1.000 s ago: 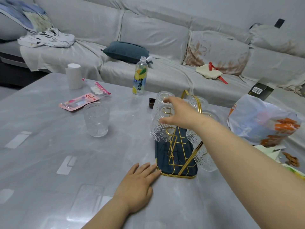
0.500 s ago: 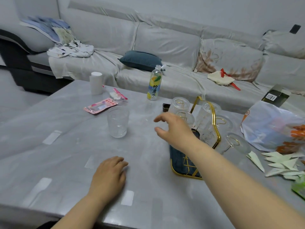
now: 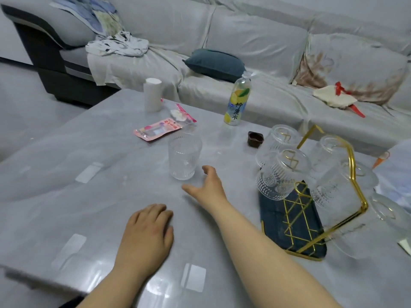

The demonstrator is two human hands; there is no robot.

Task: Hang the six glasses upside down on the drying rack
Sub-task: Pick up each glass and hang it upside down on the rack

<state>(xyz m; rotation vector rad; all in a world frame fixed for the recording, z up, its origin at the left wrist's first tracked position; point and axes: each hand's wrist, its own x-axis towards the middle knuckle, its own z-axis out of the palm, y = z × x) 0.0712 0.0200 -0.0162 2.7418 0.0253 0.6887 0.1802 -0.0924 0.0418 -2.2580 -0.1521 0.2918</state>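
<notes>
My left hand lies flat and empty on the table, nearest me. My right hand is spread open, empty, just right of the last glass, upright. Best to grip low, then invert. Rack right of glass holds five. Beyond glass: pink packet, bottle; path clear.

One glass stands upright on the table, left of the drying rack, where five glasses seem to be hung upside down. The right hand is just beside the lone glass; the left hand lies flat nearer. A bottle stands behind.
</notes>
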